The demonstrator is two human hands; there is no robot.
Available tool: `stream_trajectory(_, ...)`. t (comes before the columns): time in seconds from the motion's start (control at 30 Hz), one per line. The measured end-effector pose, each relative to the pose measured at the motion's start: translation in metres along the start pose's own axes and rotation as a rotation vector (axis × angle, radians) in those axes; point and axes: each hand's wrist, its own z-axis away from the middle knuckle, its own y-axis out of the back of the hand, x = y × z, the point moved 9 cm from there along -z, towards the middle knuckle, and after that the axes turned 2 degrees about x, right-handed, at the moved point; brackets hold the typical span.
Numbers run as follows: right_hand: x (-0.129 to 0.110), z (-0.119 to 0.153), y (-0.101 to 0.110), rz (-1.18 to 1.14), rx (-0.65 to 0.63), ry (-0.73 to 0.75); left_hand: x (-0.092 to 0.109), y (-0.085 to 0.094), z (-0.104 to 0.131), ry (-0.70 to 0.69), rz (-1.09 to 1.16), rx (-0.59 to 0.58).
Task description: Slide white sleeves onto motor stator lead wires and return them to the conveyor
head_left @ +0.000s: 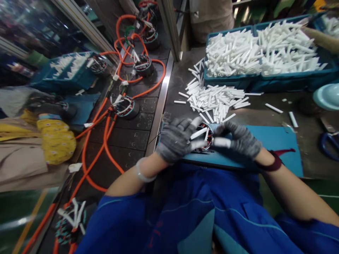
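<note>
Left hand (175,138), part-open, straddles the left of the wired ring (210,136); right hand (243,140) curls loosely beside it; any grip is unclear.

Left hand (176,138), right hand (242,141): gloved in streaky grey, white at fingertips (198,144). Round wired part (210,135): black, red, white mixed. Mat (267,144): blue. Tubes (214,98): white. Co-worker's sleeve (57,141): yellow with small pale print.

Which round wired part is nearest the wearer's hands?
The round wired part on the blue mat, between the left hand and right hand; the others all sit farther left.
</note>
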Motion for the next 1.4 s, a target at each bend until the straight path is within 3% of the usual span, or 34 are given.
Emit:
stream_trajectory(0.07,-0.009,0.02,-0.02,0.105,-0.136,0.065,-0.007,-0.003,0.026,-0.096,0.036,0.007)
stream_trajectory(0.13,-0.018,0.03,-0.034,0.188,-0.173,0.181,-0.015,-0.022,0.045,-0.138,0.082,-0.1)
stream_trajectory(0.27,-0.021,0.02,-0.033,0.336,-0.075,0.342,-0.032,-0.06,0.054,-0.015,0.178,-0.27)
stream_trajectory(0.43,-0.034,0.005,-0.007,0.572,0.192,0.401,-0.027,-0.063,0.05,-0.029,0.45,-0.284)
stream_trajectory(0.53,-0.05,0.009,-0.014,0.563,0.192,0.506,-0.022,-0.048,0.06,-0.004,0.548,-0.121)
stream_trajectory(0.67,-0.06,0.009,-0.028,0.62,0.167,0.602,-0.016,-0.014,0.093,0.09,0.503,0.323)
stream_trajectory(0.73,-0.062,0.006,-0.033,0.636,0.118,0.648,-0.014,-0.004,0.105,0.111,0.41,0.426)
stream_trajectory(0.77,-0.063,0.004,-0.035,0.644,0.091,0.666,-0.014,-0.002,0.106,0.102,0.382,0.415)
stream_trajectory(0.87,-0.064,-0.002,-0.037,0.659,0.029,0.705,-0.028,-0.006,0.088,0.048,0.52,0.212)
stream_trajectory(1.0,-0.074,0.01,-0.036,0.782,0.08,0.814,-0.057,-0.027,0.051,0.093,0.95,-0.195)
stream_trajectory(1.1,-0.079,0.028,-0.036,0.969,0.154,0.84,-0.054,-0.044,0.033,0.099,1.157,-0.476)
stream_trajectory(1.2,-0.071,0.038,-0.031,0.989,0.188,0.742,-0.039,-0.052,0.024,0.053,1.214,-0.57)
stream_trajectory(1.27,-0.056,0.035,-0.023,0.799,0.145,0.61,-0.033,-0.054,0.023,0.034,1.239,-0.554)
stream_trajectory(1.4,-0.006,0.012,-0.023,0.015,-0.151,0.173,-0.033,-0.058,0.026,0.099,1.256,-0.56)
